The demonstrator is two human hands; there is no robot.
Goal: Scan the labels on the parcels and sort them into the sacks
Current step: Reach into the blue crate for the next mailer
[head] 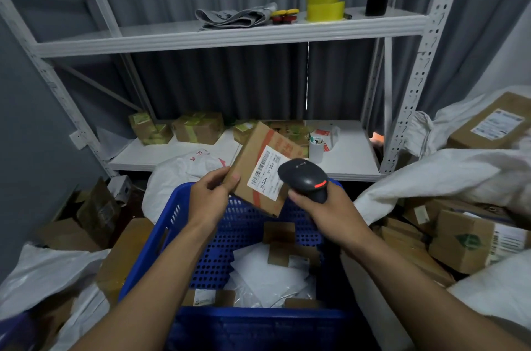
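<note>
My left hand [211, 194] grips the left edge of a flat cardboard parcel [253, 161], tilted above the blue basket, its white label [265, 174] facing me. My right hand [321, 207] holds a black barcode scanner [303, 178] with a red strip, its head right against the label's lower right corner. Below, the blue perforated basket [178, 224] holds white mailer bags [267, 273] and small cardboard parcels [280, 233]. White sacks lie around: one behind the basket [178, 175], one on the right [431, 181], one at lower left [43, 273].
A white metal rack [230, 34] stands ahead; its lower shelf carries taped boxes [198, 126] and a white cup [316, 149]. Yellow tape rolls [324, 5] sit on the upper shelf. Cardboard boxes pile up at right [465, 238] and left [94, 212] of the basket.
</note>
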